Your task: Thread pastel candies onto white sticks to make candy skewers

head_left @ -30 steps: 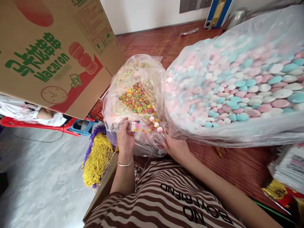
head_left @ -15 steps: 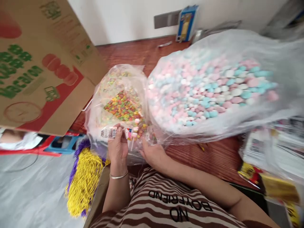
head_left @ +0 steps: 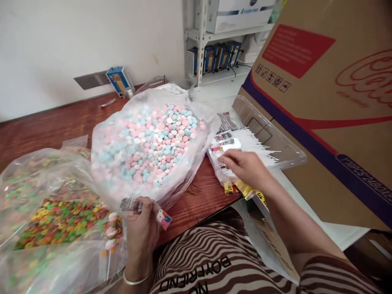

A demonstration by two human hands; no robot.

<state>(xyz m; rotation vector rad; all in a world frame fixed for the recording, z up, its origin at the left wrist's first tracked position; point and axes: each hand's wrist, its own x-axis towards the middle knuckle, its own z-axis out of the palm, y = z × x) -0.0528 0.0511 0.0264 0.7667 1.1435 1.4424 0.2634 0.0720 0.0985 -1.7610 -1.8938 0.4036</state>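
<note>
My left hand [head_left: 142, 228] is closed on a small clear printed wrapper [head_left: 163, 219] with a cartoon picture at one end and dark print at the other. Left of it, a candy skewer [head_left: 110, 232] of pink, white and brown pieces on a white stick lies against the bag of colourful ring candies [head_left: 64, 222]. My right hand [head_left: 245, 165], fingers curled together, is at a pile of printed wrappers [head_left: 226, 141] beside white sticks [head_left: 252, 143] in a clear plastic tray [head_left: 295, 159]. What its fingertips grip is hidden.
A large clear bag of pink, blue and white candies [head_left: 153, 139] fills the middle of the reddish wooden table [head_left: 196, 200]. A tall cardboard box [head_left: 312, 94] borders the right side. Yellow packets [head_left: 241, 188] lie near the table edge. Behind are shelves [head_left: 200, 53] and a blue box [head_left: 119, 81].
My view has turned right. My right hand has moved from beside the left hand over to the wrappers and tray. My left hand still holds its wrapper, now apart from the candy skewer.
</note>
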